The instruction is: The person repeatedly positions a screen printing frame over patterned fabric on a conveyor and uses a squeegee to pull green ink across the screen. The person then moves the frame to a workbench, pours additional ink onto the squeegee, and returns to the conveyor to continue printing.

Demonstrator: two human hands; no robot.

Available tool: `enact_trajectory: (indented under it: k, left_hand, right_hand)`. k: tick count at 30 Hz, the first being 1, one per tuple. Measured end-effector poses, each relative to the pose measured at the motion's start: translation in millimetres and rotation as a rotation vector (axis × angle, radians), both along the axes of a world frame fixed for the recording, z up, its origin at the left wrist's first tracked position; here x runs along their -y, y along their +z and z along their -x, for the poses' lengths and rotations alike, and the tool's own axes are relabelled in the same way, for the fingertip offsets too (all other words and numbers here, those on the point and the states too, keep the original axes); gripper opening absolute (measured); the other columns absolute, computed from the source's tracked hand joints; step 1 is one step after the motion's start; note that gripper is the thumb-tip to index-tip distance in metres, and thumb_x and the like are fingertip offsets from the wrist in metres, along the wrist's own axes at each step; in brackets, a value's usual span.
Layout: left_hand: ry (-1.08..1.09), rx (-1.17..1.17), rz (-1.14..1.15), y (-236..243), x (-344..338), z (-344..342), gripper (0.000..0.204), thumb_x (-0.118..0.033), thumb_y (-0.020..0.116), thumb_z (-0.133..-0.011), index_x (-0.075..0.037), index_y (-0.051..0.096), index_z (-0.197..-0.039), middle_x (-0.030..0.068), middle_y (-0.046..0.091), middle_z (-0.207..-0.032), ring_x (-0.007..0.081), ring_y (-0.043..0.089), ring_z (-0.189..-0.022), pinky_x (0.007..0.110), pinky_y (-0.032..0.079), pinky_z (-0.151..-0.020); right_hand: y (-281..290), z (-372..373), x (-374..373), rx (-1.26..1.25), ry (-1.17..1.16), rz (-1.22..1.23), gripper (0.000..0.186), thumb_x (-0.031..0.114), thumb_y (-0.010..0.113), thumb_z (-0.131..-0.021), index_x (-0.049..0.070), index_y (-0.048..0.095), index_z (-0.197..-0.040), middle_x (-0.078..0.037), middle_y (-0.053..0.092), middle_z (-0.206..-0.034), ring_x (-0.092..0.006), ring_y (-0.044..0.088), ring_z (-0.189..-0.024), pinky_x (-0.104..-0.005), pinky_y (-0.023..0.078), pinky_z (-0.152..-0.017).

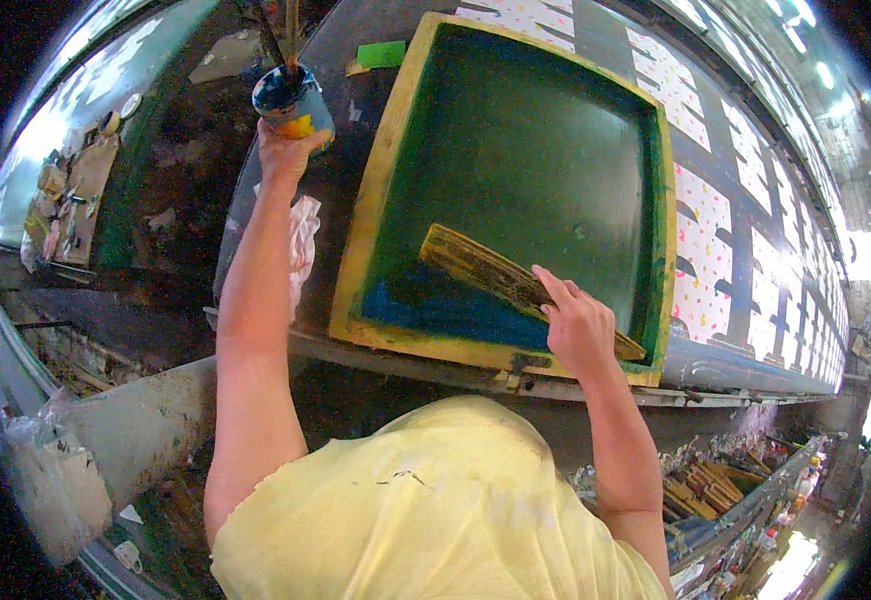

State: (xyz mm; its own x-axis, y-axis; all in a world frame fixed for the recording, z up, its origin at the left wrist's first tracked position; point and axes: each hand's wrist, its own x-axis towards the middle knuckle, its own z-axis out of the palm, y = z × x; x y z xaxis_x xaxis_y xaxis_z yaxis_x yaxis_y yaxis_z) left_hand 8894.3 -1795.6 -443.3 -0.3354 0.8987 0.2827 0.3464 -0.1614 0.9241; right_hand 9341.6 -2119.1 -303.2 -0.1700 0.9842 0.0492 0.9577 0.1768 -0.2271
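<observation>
A wood-framed printing screen (515,150) with green mesh and dark blue ink along its lower left lies on the long dark table (585,50). My left hand (290,150) grips a blue-stained paint container (295,105) at the upper left, with wooden sticks (293,45) standing in it. My right hand (580,320) holds a long, yellow-stained wooden squeegee (465,267) slanted across the lower part of the screen, inside its frame. A crumpled white cloth (303,235) lies just left of the screen, and a green rectangular piece (381,54) sits above its upper left corner.
White pieces with small coloured shapes (700,250) run in rows along the table to the right. Another table (20,190) with clutter (75,210) is at the far left. A metal beam (150,420) crosses the lower left. A rack of wooden squeegees (710,485) is at the lower right.
</observation>
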Motion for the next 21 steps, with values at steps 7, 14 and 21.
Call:
enact_trajectory:
  k: [7, 14, 21]
  left_hand:
    - [-0.002, 0.183, -0.058, 24, -12, -9, 0.101, -0.011, 0.108, -0.059, -0.005, 0.05, -0.141, 0.0093, 0.068, -0.138, 0.026, 0.068, -0.123, 0.04, 0.053, -0.113]
    - [-0.117, 0.343, -0.272, 125, 69, -26, 0.094, -0.009, 0.097, -0.07, -0.01, 0.05, -0.151, 0.008, 0.065, -0.136, 0.0295, 0.065, -0.123, 0.044, 0.052, -0.11]
    - [-0.145, 0.422, -0.265, 143, 204, -14, 0.105, -0.023, 0.099, -0.069, -0.01, 0.045, -0.159, 0.0067, 0.061, -0.141, 0.027, 0.061, -0.129, 0.046, 0.051, -0.111]
  right_hand:
    - [-6, 36, -19, -0.043, 0.043, 0.06, 0.064, 0.015, 0.076, -0.096, 0.026, 0.058, -0.157, -0.012, 0.078, -0.115, -0.0353, 0.078, -0.093, -0.0479, 0.063, -0.076]
    - [-6, 40, -27, -0.127, 0.153, 0.119, 0.064, 0.012, 0.077, -0.094, 0.029, 0.062, -0.154, -0.012, 0.079, -0.115, -0.0397, 0.077, -0.099, -0.0512, 0.063, -0.081]
    - [-9, 34, -33, -0.189, 0.234, 0.237, 0.063, 0.011, 0.075, -0.093, 0.028, 0.063, -0.153, -0.014, 0.079, -0.122, -0.0429, 0.075, -0.105, -0.0529, 0.062, -0.09]
